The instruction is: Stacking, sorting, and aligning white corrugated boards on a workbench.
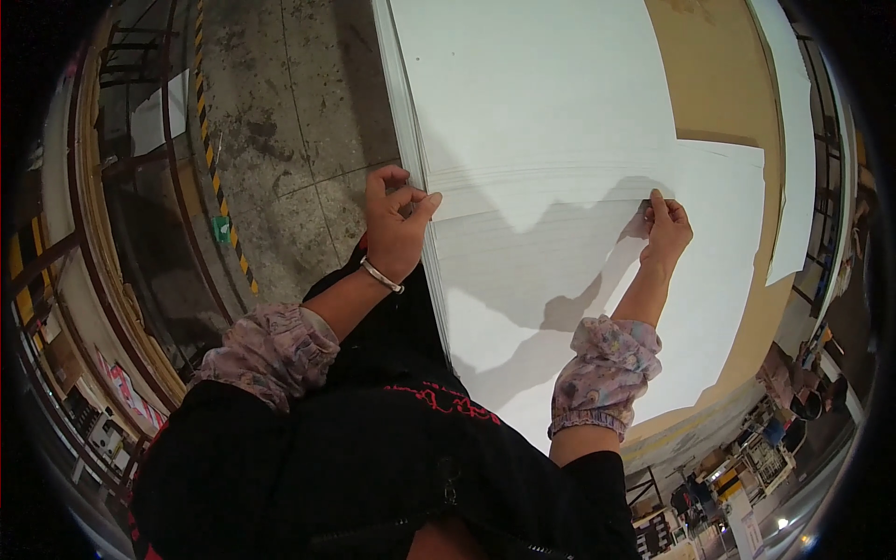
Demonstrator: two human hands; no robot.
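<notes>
A large white sheet [546, 93] lies on top of a stack of white sheets [714, 252], its near edge running between my two hands. My left hand [397, 233], with a metal bangle at the wrist, is at the left edge of the stack. Its thumb and fingers are closed on the sheet's near left corner. On the other side, my right hand [667, 233] pinches the sheet near its right end between thumb and fingers. Thin parallel lines cross the white surface just beyond the hands. Shadows of my arms fall over the stack.
Brown board [719, 84] shows under the white sheets at the right. Left of the stack is a stained concrete floor [289, 112] with a yellow-black tape line [207, 140]. Dark metal racks [173, 196] stand farther left. Another person [803, 387] is at the lower right.
</notes>
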